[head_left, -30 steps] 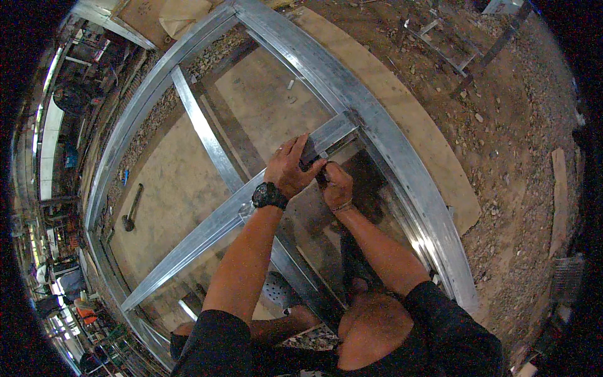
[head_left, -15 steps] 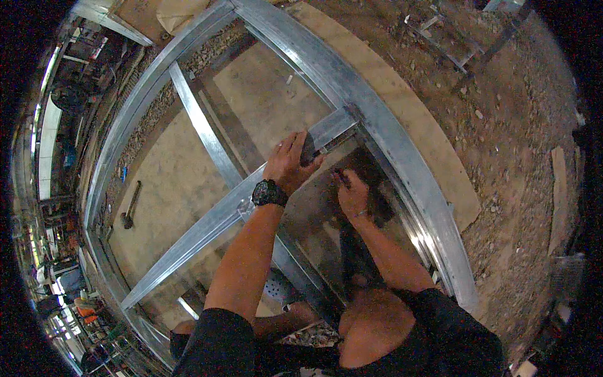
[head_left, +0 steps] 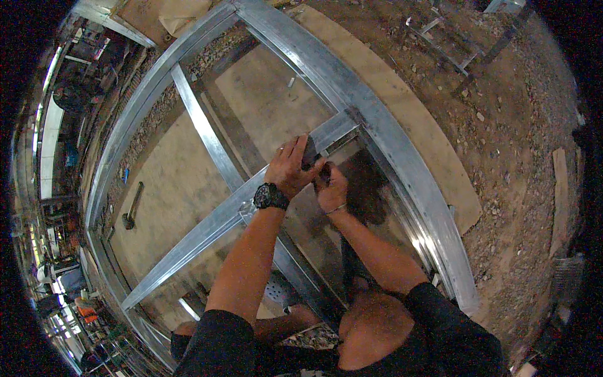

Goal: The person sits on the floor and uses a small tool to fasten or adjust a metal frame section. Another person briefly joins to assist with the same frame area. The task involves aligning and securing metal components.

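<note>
A silvery metal crossbar runs through a large frame in front of me. My left hand, with a black watch at the wrist, rests on the bar near its right end. Its fingers and thumb close around a dark block that sits against the bar. My right hand is just beside it on the near side, fingers pinched on something small and dark. That small thing is mostly hidden by the fingers, close to the left thumb.
The frame's wide metal side rail curves past on the right. A second metal bar crosses the middle. A hammer lies on a tan board at the left. Gritty dirt ground spreads beyond the rail.
My right hand has moved left and up to the dark block beside my left thumb. My left hand has stayed almost still on the crossbar.
</note>
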The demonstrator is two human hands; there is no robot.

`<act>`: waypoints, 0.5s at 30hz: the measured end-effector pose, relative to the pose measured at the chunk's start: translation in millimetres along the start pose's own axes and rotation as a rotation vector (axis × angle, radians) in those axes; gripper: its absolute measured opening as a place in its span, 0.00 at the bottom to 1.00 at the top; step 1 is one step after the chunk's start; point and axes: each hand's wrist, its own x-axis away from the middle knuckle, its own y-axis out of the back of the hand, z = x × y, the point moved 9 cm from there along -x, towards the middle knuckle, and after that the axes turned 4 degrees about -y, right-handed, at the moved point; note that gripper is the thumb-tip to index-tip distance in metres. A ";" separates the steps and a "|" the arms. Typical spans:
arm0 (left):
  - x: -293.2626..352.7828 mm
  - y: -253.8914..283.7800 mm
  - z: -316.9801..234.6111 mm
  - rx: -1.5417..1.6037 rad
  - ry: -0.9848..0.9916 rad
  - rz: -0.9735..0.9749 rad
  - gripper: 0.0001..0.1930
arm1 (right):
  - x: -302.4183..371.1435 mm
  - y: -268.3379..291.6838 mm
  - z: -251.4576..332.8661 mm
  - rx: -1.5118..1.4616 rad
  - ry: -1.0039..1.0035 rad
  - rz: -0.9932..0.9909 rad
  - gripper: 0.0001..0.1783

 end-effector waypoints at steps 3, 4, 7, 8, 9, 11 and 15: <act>-4.9 1.4 -7.3 0.000 -0.011 -0.017 0.42 | -3.1 3.6 -11.6 0.063 0.067 -0.047 0.16; -4.1 2.6 -7.2 0.007 0.002 -0.011 0.42 | -2.8 4.1 -6.5 0.083 0.095 -0.058 0.16; -3.6 5.8 -8.3 0.008 -0.005 -0.033 0.41 | -1.2 5.7 3.3 0.122 0.144 -0.093 0.16; -3.1 6.2 -9.0 0.006 -0.014 -0.046 0.41 | -1.7 5.6 2.6 0.121 0.136 -0.105 0.16; -3.0 6.0 -8.8 0.010 -0.015 -0.053 0.42 | -2.1 5.7 2.0 0.120 0.127 -0.117 0.15; -3.2 5.6 -8.8 0.022 -0.015 -0.068 0.42 | -3.2 5.3 0.7 0.117 0.077 -0.099 0.14; -6.1 7.1 -11.3 0.032 0.008 -0.039 0.44 | -3.4 4.0 0.5 -0.001 0.036 -0.068 0.10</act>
